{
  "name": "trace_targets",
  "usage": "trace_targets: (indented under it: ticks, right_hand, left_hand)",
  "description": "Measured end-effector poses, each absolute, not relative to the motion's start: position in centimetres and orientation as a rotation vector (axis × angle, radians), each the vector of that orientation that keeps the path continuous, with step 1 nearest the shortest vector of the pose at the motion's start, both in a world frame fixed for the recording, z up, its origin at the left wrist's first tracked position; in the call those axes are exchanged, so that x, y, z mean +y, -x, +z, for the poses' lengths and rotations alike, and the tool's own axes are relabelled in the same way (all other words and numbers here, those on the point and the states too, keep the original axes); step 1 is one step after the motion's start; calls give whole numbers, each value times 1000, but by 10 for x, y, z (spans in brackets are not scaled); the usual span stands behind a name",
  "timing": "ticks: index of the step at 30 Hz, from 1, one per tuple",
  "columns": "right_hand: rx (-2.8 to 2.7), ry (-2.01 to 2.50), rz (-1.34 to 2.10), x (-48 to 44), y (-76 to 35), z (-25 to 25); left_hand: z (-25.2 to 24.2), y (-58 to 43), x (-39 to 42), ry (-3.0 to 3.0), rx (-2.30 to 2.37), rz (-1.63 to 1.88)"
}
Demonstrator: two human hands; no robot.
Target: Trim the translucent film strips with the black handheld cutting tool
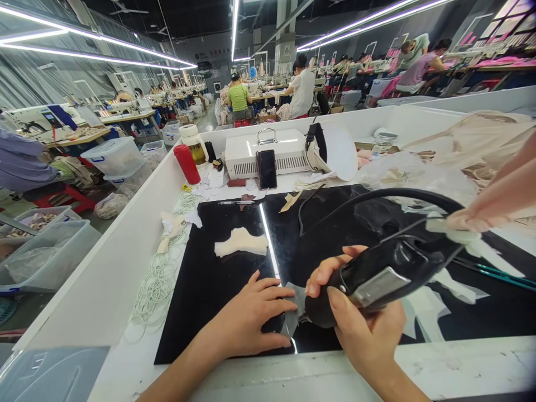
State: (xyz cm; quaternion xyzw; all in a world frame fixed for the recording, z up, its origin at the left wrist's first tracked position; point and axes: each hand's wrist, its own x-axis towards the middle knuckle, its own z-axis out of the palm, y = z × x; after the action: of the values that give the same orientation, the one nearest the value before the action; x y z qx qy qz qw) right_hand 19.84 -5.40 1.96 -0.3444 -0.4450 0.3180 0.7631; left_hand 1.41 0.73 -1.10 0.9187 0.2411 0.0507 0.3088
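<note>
My left hand [257, 312] lies on the black board with its fingers stretched out, their tips on a small grey translucent piece [293, 312]. My right hand [364, 329] is wrapped round a black corded hand tool [387, 271] with a silver plate on its side. The tool's front end is beside the grey piece; its tip is mostly hidden. From the right, another person's hand [473, 218] reaches in by the rear of the tool, touching pale strips there. A cream fabric piece [242, 242] lies on the board beyond my left hand.
Pale green elastic loops [153, 290] line the left side of the black board [184, 324]. Behind it stand a phone [267, 169], a white metal box [266, 146], a red bottle [186, 164] and a clear visor [339, 148]. Pale cut pieces [427, 312] and teal-handled tweezers [498, 272] are at right.
</note>
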Motion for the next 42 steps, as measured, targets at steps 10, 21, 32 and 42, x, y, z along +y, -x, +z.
trace_targets:
  ticks: [10, 21, 32, 42]
  right_hand:
    - [-1007, 725, 703, -62, -191, 18]
    - [-1009, 705, 714, -68, -182, 22]
    - [-960, 780, 638, -57, -214, 27]
    - [-912, 780, 556, -43, -228, 21]
  left_hand:
    - [-12, -14, 9, -2439, 615, 145]
    - [-12, -14, 10, -2429, 608, 147]
    - [-5, -13, 8, -2434, 666, 256]
    - [-23, -30, 1, -2562, 629, 182]
